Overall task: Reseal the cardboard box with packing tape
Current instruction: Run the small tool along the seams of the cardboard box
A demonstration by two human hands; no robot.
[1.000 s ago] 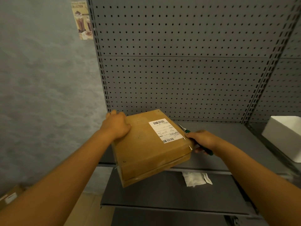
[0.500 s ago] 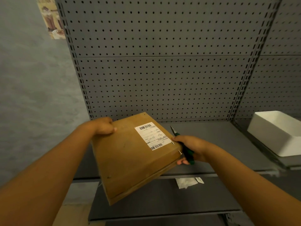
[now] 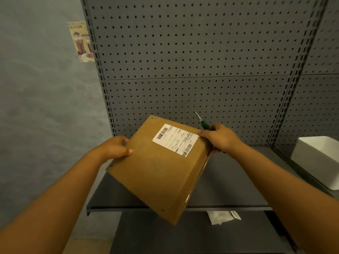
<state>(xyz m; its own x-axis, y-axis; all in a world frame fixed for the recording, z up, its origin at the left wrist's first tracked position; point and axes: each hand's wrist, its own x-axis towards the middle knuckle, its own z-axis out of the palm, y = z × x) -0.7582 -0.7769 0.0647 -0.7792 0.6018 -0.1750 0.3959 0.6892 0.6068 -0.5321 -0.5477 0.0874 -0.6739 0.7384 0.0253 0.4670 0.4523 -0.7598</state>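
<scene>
A flat brown cardboard box (image 3: 157, 173) with a white shipping label (image 3: 175, 140) is held in the air above the grey shelf, tilted with its near corner pointing down. My left hand (image 3: 115, 148) grips the box's left edge, thumb on top. My right hand (image 3: 218, 137) holds the box's far right corner and also grips a green-handled tool with a metal tip (image 3: 201, 121) that points up and away. Shiny tape shows along the box's right side. No tape roll is in view.
A grey metal shelf (image 3: 229, 187) lies under the box, with a pegboard back wall (image 3: 192, 61) behind. A white tub (image 3: 319, 160) stands on the shelf at the right. Crumpled white paper (image 3: 220, 217) lies on the lower shelf. A small poster (image 3: 80, 42) hangs on the wall at left.
Both hands have lifted the box off the shelf and turned it clockwise, so its near corner now points down. The tool tip has risen with my right hand.
</scene>
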